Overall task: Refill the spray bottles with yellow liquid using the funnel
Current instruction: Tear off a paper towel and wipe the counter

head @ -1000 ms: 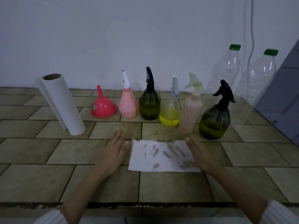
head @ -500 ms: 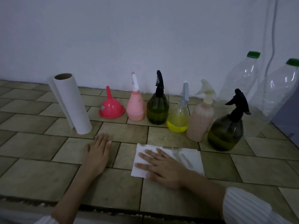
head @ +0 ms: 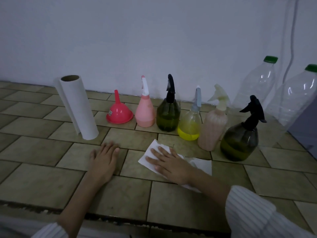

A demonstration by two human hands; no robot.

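Spray bottles stand in a row near the wall, five in all: a pink spray bottle [head: 145, 112], a dark green spray bottle [head: 168, 114], a clear spray bottle [head: 190, 124] holding yellow liquid in its lower part, a pale ribbed spray bottle [head: 213, 127], and a second dark spray bottle [head: 240, 141] nearest the right edge; all five carry their trigger heads, so no bottle is open for filling. A red funnel [head: 119, 112] sits mouth-down just left of the pink bottle, untouched. The right hand [head: 169, 163] presses flat on a paper towel sheet [head: 202, 164], fingers straight and slightly apart; the left hand [head: 103, 161] rests flat on the tiled counter [head: 34, 140], fingers straight and close together, holding nothing. Judged from this layout, the step in hand is wiping the surface, not pouring; whether refilling is finished or pending cannot be told. The next move, if filling is pending, calls for unscrewing a trigger head and seating the funnel in the neck. A paper towel roll [head: 78, 107] stands left of the funnel; two clear plastic bottles [head: 257, 86] with green caps stand at the far right; a plain white wall [head: 154, 40] backs the counter; lighting is dim.
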